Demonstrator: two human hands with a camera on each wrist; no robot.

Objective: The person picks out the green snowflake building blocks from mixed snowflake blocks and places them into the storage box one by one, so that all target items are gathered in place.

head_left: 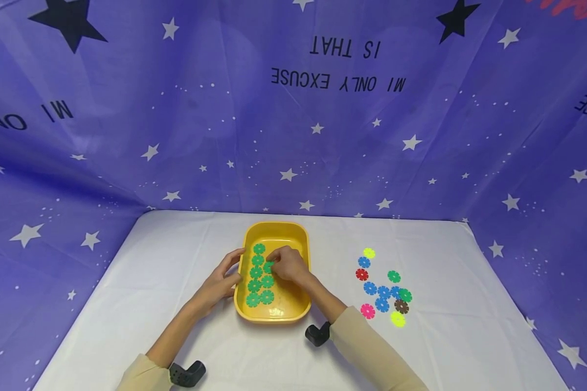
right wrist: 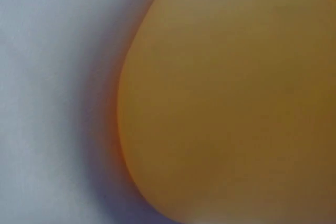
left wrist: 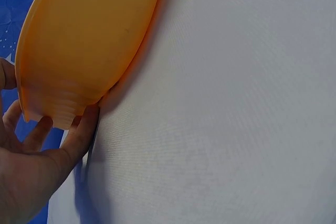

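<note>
Behind and beside the table hangs purple fabric (head_left: pixel 254 136), softly creased and printed with white stars, black stars and inverted black lettering. White cloth (head_left: pixel 335 252), marked by faint folds, covers the flat tabletop before me. On it stands the yellow tray (head_left: pixel 288 298), smooth, plastic-looking, a rounded rectangle with a raised rim. Beige sleeves (head_left: pixel 372 347) cover part of my forearms. My left hand (head_left: pixel 220 285) is unclenched, its spread fingers touching the tray's left wall from outside. Inside the tray, my right hand (head_left: pixel 291 265) pinches a green disc (head_left: pixel 267 269) in its fingertips; whether that disc is lifted off the tray floor I cannot tell. Seven other green discs (head_left: pixel 256 272) lie flat in the tray, each thin, round and notched about the edge. Well apart, to the tray's right, loose discs (head_left: pixel 383 292) of like form lie on the cloth in blue, yellow, green, red, brown and pink, some touching.

The tray's long axis runs away from me, its short ends near and far. Two columns of green follow this axis, five at left and three beside them, the pinched disc farthest in the shorter column. It is round, and my fingers partly hide its face.
</note>
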